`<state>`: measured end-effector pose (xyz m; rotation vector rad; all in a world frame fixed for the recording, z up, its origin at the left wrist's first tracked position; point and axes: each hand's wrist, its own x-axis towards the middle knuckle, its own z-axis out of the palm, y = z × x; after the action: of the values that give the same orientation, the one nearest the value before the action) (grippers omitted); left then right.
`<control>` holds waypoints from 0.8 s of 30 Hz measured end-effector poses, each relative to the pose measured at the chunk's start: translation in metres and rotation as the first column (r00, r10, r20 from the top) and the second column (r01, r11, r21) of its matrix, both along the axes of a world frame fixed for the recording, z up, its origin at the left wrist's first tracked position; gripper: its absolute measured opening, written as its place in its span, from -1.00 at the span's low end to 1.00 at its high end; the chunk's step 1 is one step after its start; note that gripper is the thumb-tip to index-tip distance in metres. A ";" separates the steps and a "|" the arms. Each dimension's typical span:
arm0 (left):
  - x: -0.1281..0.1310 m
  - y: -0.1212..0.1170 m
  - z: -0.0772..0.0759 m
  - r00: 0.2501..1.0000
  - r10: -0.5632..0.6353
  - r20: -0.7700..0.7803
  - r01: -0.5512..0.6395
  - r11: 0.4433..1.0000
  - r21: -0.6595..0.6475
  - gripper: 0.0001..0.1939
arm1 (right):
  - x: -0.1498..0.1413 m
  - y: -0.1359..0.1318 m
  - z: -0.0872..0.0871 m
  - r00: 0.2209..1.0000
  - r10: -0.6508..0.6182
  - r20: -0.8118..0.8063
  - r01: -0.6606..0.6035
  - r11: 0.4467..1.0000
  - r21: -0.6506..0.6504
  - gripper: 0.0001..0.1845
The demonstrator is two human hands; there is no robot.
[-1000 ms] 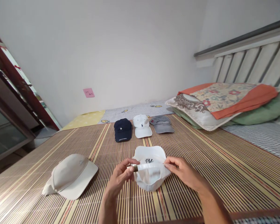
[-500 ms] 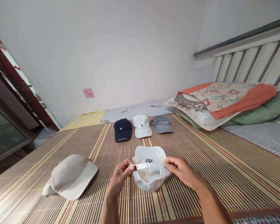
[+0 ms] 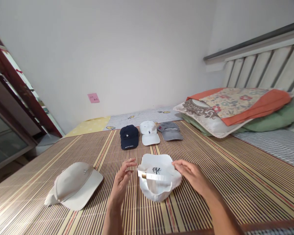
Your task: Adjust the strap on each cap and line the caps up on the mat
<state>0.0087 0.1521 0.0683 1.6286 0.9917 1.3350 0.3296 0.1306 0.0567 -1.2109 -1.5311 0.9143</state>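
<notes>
A white baseball cap [image 3: 159, 192] lies tipped on the slatted mat, with black letters on its front panel and its back opening towards me. Its white strap spans the opening, and a gold-coloured buckle shows at the strap's left end. My left hand [image 3: 122, 178] is just left of the buckle, open, its fingers apart and off the cap. At the cap's right edge, the thumb and fingers of my right hand [image 3: 192, 178] are closed on the fabric. Left of my hands rests a beige cap [image 3: 74, 182] with its brim to the right.
Beyond the white cap stand a navy cap [image 3: 129, 136], another white cap [image 3: 149, 133] and a grey cap [image 3: 170, 131] in a row. Pillows [image 3: 240, 104] lie at the back right by the headboard [image 3: 264, 67]. A pink note [image 3: 93, 98] is on the wall.
My left hand has let go of the strap's left end and drawn back to the left, fingers spreading. The strap and buckle now show fully. My right hand stays at the cap's right edge.
</notes>
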 end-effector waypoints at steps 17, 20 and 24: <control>0.011 0.015 -0.028 0.997 -0.027 -0.077 0.019 0.995 -0.100 -0.89 | 0.015 0.008 -0.049 0.992 0.125 0.014 -0.125 0.992 0.011 -0.29; 0.011 0.012 -0.022 0.998 -0.055 -0.015 0.052 0.988 -0.148 -0.86 | 0.009 0.001 -0.031 0.979 0.197 0.051 -0.196 0.980 -0.035 -0.48; 0.007 0.004 -0.012 0.988 -0.048 0.149 0.076 0.979 -0.188 -0.82 | -0.002 -0.006 -0.001 0.968 0.251 0.027 -0.248 0.965 -0.085 -0.63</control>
<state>0.0156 0.1564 0.0564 1.3872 0.9449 1.2538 0.3278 0.1246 0.0562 -1.1131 -1.7179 1.1331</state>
